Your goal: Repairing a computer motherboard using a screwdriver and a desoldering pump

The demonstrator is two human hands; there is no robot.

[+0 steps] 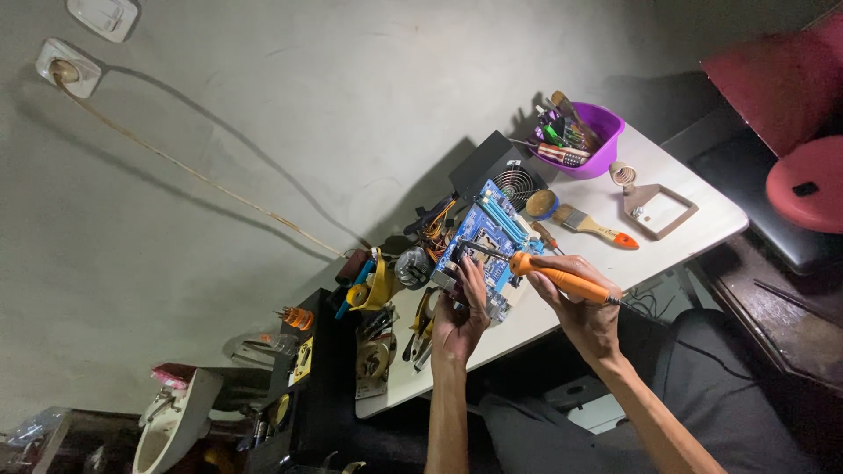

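A blue circuit board (485, 230) lies on the white table (685, 189). My left hand (464, 314) rests at the board's near edge, fingers curled on it. An orange-handled soldering iron (555, 277) sits in my right hand (583, 303), its metal tip pointing left onto the board. A cable runs from the handle's end toward my lap.
A purple bowl (594, 139) of small tools stands at the far end, next to a soldering iron stand (648, 200), a brush (597, 226) and a black box with a fan (515, 181). A yellow tool (372, 290) and mixed clutter lie at the left. A red stool (806, 183) stands to the right.
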